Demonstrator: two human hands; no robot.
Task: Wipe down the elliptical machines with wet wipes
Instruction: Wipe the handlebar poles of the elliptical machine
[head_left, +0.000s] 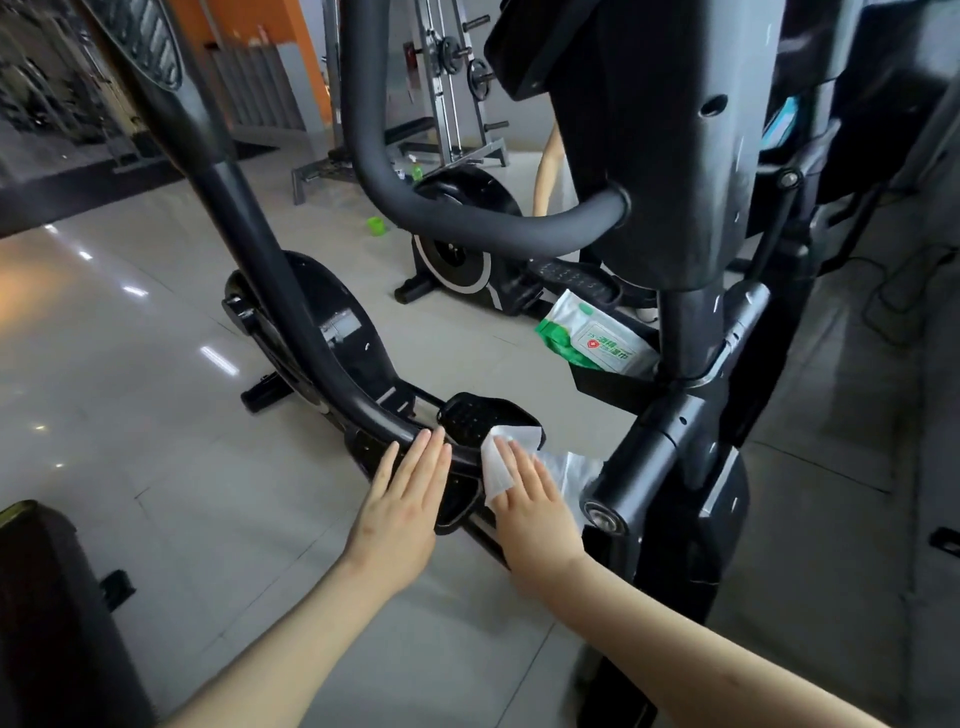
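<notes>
Elliptical machine (675, 156) on glossy tiled floor (130, 389)

Left hand (402, 512) and right hand (530, 506) flat, fingers straight.

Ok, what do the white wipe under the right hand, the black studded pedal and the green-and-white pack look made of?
White wipe: thin nonwoven cloth, probably damp; it drapes limply and creases.
Black studded pedal: likely moulded plastic, matte, with raised grip dots.
Green-and-white pack: glossy plastic film, crinkled and catching highlights, with what looks like a stuck-on label flap.
</notes>
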